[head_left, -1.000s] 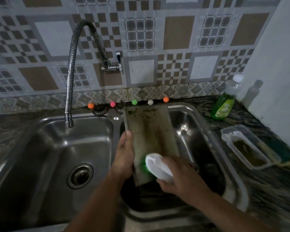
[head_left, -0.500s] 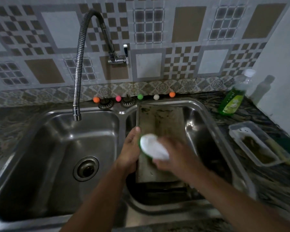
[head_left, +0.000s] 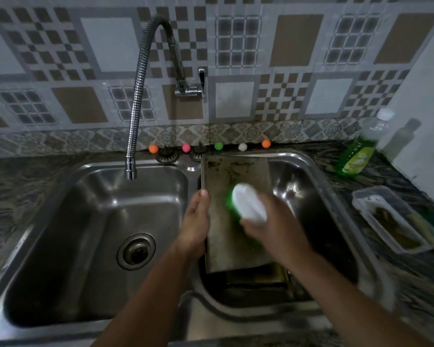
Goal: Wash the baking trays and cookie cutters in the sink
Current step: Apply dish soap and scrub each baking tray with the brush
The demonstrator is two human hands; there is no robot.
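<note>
A stained metal baking tray [head_left: 231, 241] leans lengthwise in the right sink basin [head_left: 308, 186], its far end against the back rim. My left hand [head_left: 194, 225] grips the tray's left edge, thumb up along it. My right hand [head_left: 273, 226] holds a white scrub brush with green bristles [head_left: 247, 201], pressed on the tray's middle. More dark metal ware [head_left: 258, 278] lies under the tray in the basin; its shape is unclear.
The left basin [head_left: 98, 221] has a drain and the flexible faucet [head_left: 135, 101] hanging over it. A green dish-soap bottle [head_left: 358, 154] and a clear plastic container [head_left: 396, 219] stand on the dark counter at the right. Small coloured balls line the back rim.
My right hand has pushed the brush up the tray, from its near end toward the middle. My left hand keeps its grip on the tray's edge. The camera view shifted slightly.
</note>
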